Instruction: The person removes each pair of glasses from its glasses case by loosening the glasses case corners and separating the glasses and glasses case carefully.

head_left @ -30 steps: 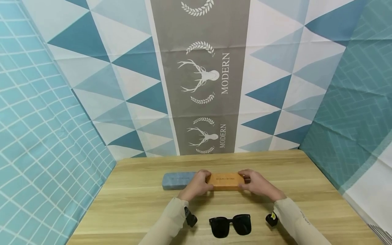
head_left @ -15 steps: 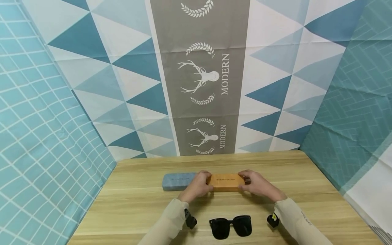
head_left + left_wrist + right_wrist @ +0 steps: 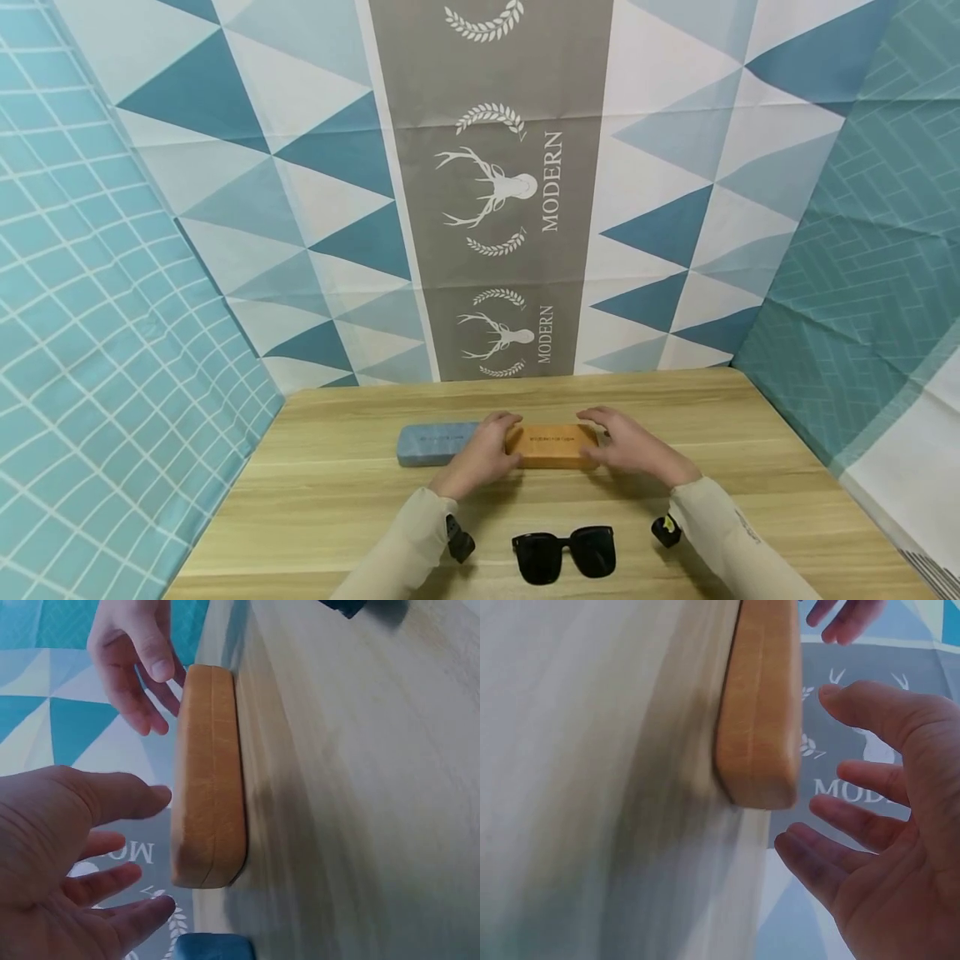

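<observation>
An orange glasses case (image 3: 553,447) lies closed on the table, dark lettering on its top. At its left end is my left hand (image 3: 483,450), with the fingers spread and apart from the case in the left wrist view (image 3: 82,862). Beyond the right end, my right hand (image 3: 633,446) has its fingers loosely spread, and a gap shows between them and the case in the right wrist view (image 3: 892,795). To the left sits a blue glasses case (image 3: 435,443), its right end hidden behind my left hand. Black sunglasses (image 3: 564,553) lie nearer to me, between my forearms.
The wooden table (image 3: 337,517) meets a patterned cloth backdrop (image 3: 495,267) at its far edge. Tiled blue cloth (image 3: 135,333) hangs on the left side and teal cloth (image 3: 847,275) on the right. Black wrist cameras (image 3: 459,540) sit at my sleeves.
Both hands have let go of the orange glasses case, their fingers lifting and spreading away from its ends. The case, the blue case and the sunglasses stay where they were.
</observation>
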Demonstrator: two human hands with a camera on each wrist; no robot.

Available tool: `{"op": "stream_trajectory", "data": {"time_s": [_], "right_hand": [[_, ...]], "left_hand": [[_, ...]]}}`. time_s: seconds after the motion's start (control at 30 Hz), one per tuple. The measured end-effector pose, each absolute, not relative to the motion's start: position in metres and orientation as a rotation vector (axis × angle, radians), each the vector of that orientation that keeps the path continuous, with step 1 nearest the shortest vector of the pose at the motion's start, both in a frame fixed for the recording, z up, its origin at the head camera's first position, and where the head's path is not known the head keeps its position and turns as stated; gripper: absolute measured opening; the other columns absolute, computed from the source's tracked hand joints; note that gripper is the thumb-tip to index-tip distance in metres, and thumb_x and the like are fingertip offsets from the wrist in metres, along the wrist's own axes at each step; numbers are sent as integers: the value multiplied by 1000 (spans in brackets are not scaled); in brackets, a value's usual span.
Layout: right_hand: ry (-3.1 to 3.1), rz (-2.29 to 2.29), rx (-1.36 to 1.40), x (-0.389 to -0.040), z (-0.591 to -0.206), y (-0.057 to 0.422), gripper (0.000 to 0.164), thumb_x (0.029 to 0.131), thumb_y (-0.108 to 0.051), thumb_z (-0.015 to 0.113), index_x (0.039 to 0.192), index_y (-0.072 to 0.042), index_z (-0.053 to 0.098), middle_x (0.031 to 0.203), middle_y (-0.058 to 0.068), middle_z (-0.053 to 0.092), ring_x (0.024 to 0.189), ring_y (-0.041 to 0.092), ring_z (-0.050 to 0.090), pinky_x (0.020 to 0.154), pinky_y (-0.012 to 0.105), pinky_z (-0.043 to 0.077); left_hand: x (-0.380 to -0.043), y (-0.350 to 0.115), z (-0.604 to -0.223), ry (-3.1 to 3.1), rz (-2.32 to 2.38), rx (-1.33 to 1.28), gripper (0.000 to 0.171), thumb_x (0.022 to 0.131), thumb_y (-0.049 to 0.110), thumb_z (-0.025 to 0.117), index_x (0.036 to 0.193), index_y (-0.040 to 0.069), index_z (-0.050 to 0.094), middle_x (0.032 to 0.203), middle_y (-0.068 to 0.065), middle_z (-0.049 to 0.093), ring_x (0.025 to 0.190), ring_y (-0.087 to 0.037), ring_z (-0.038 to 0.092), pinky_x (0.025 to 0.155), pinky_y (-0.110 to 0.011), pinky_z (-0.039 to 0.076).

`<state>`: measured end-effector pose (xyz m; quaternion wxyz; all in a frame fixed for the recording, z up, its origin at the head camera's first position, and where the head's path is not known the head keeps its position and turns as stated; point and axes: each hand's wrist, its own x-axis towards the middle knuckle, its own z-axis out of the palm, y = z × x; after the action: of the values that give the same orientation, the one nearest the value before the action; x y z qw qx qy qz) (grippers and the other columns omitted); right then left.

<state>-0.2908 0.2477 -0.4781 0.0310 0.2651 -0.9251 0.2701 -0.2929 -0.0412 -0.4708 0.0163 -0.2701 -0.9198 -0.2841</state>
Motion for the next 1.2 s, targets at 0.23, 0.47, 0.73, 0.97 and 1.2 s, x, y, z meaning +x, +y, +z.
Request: {"op": "stream_trajectory", "data": {"time_s": [0.23,0.47,0.73,0.97,1.2], "right_hand": [[-2847,823,822,-294,-463,232,64,94,-30,77,144,3,54,144,27,56,123,45,61,94,55,55],[-2870,869,825,-300,-450,211,66,95,-32,75,148,-2,51,149,25,52,118,42,64,94,54,56],[-2861,829,896,-312,-439,183,66,95,-33,75,149,-2,51,146,20,57,116,37,65,97,52,55],[-2891,895,940,-320,-427,160,69,95,-31,74,153,-5,47,153,16,52,129,37,60,106,52,50],[-2916,930,971,-326,-424,141,71,95,-33,73,155,-8,44,154,15,51,130,37,59,105,50,52]], "left_hand": [[-291,-52,-460,-2878,-904,-847,72,86,16,80,150,2,49,152,-22,48,136,-38,52,109,-50,49],[-296,-72,-453,-2833,-878,-900,76,86,21,83,151,1,47,152,-25,46,138,-41,49,109,-53,47],[-300,-101,-447,-2836,-820,-884,80,84,25,81,152,3,45,154,-25,44,140,-42,47,109,-55,47],[-304,-124,-439,-2845,-656,-871,84,81,34,84,150,1,49,150,-28,47,138,-45,47,110,-58,44],[-311,-149,-437,-2919,-609,-838,86,82,44,81,151,3,49,152,-26,47,139,-44,47,109,-59,44]]}}
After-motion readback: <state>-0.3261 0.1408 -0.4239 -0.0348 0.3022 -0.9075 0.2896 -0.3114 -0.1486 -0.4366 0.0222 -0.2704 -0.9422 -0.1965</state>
